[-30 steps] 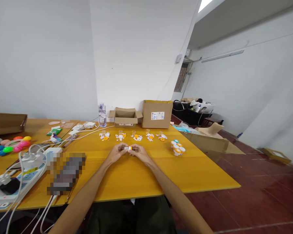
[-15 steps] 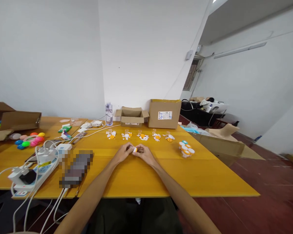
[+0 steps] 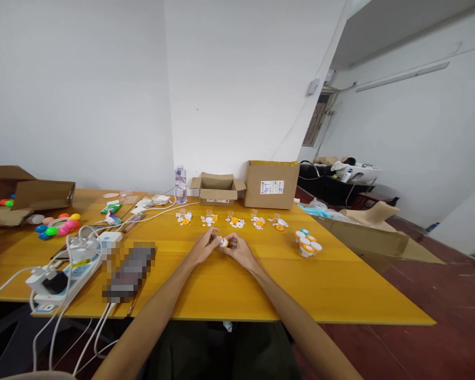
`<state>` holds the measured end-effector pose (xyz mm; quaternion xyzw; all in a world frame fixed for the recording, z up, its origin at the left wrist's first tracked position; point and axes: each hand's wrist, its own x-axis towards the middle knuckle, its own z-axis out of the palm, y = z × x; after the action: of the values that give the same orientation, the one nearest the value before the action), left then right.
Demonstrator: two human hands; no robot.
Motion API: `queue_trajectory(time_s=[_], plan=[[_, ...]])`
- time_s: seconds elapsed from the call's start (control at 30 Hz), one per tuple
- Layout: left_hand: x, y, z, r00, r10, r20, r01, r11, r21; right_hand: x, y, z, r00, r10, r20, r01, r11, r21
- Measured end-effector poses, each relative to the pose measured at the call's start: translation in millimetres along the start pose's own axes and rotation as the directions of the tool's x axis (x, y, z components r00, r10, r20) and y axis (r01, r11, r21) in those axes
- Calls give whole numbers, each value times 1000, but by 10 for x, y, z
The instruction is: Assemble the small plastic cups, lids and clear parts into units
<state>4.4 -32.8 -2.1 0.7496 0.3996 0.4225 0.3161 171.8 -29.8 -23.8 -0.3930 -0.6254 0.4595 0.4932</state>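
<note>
A small round white-and-orange piece [image 3: 224, 242] is held between my two hands above the middle of the table; its exact kind is too small to tell. My left hand [image 3: 206, 247] grips it from the left with closed fingers. From the right, my right hand [image 3: 238, 249] has its fingers curled round the orange side. Beyond the hands lies a row of small groups of parts: white and orange discs [image 3: 236, 222] with little clear cups [image 3: 254, 213] beside them. To the right stands a cluster of clear pieces with white, orange and blue tops [image 3: 307, 243].
Behind the parts stand an open carton [image 3: 217, 189], a closed cardboard box [image 3: 271, 184] and a water bottle [image 3: 180, 184]. On the left are a power strip [image 3: 77, 272] with cables, a blurred-out phone [image 3: 130, 272] and colourful balls [image 3: 57, 226]. A large carton [image 3: 360, 237] is beyond the table's right edge.
The view has turned slightly left, so everything sits further right. Between my hands the white-and-orange piece is tilted differently, its white face now turned more toward me.
</note>
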Motion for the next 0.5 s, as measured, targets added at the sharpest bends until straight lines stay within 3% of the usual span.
queue_trajectory(time_s=[0.13, 0.33, 0.5], plan=[[-1, 30, -4, 1000, 21, 15, -21, 999, 24, -8, -5, 17, 1000, 0, -21, 0, 1000, -9], [18, 46, 0, 999, -33, -33, 36, 993, 116, -24, -1, 32, 1000, -5, -7, 5, 999, -32], [3, 35, -3, 1000, -8, -2, 8, 996, 85, -17, -10, 29, 1000, -10, 1, 10, 1000, -16]])
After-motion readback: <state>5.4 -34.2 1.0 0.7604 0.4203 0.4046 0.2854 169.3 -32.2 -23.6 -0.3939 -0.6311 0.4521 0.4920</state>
